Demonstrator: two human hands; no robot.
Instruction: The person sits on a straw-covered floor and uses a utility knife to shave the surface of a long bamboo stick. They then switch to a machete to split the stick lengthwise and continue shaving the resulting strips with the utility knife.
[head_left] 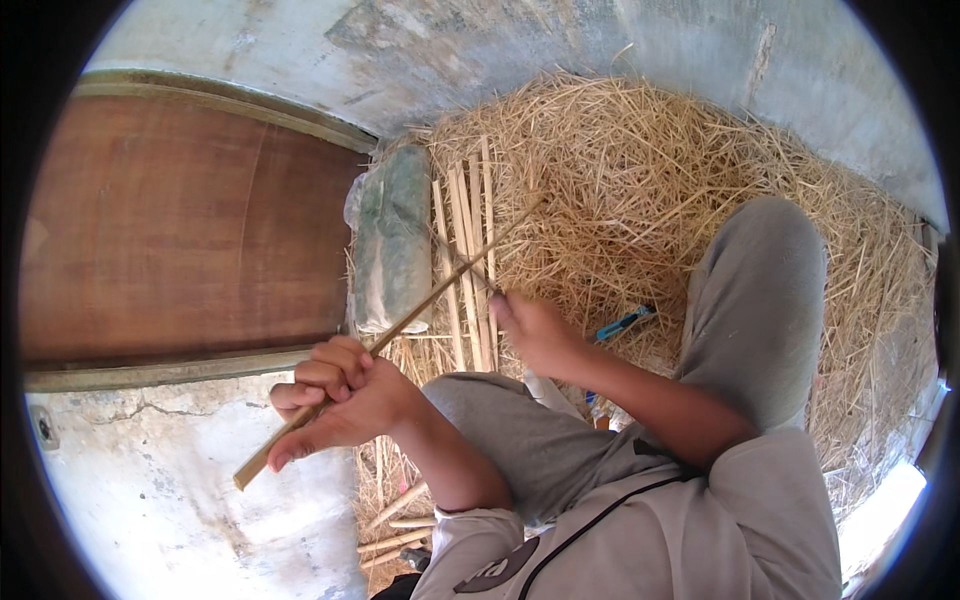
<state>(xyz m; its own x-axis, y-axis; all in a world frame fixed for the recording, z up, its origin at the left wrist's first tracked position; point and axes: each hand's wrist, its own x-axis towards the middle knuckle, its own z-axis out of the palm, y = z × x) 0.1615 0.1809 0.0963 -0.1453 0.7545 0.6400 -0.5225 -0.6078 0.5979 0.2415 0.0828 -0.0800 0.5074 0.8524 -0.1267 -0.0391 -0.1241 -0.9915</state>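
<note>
My left hand is closed round the lower part of a long, thin bamboo strip. The strip slants up and to the right, its far tip over the straw. My right hand is closed on what looks like a knife, whose thin dark blade, blurred by motion, points up and left across the strip. The fingers hide its handle. Whether the blade touches the strip I cannot tell. Beyond the hands, several pale bamboo strips lie side by side on the floor.
Loose straw or shavings are heaped against the wall. A turquoise cutter lies on them by my bent knee. A green plastic-wrapped block stands beside the brown door. More cut pieces lie at the lower left.
</note>
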